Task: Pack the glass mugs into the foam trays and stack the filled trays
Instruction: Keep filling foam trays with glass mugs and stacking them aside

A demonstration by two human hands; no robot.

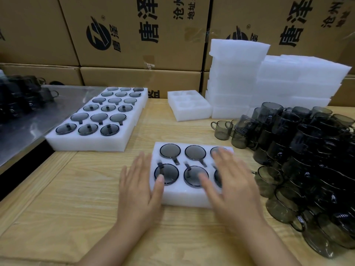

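Foam tray (184, 196) full, under fingers (143, 164), on tabletop (76, 208). L hand (138, 191) flat at left edge, fingers straight, together; R hand (230, 185) blurred over right glass mugs (170, 150), fingers spread. Tip: grip both sides evenly, keep level toward filled trays (92, 143) far left.

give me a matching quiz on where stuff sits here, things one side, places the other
Things:
1 near tray
2 empty tray
3 loose mugs
4 big filled tray

Places:
a heaped at the table's right
b left, by the metal surface
c front centre
d back centre, beside the foam stack

Pairs: 1-c, 2-d, 3-a, 4-b
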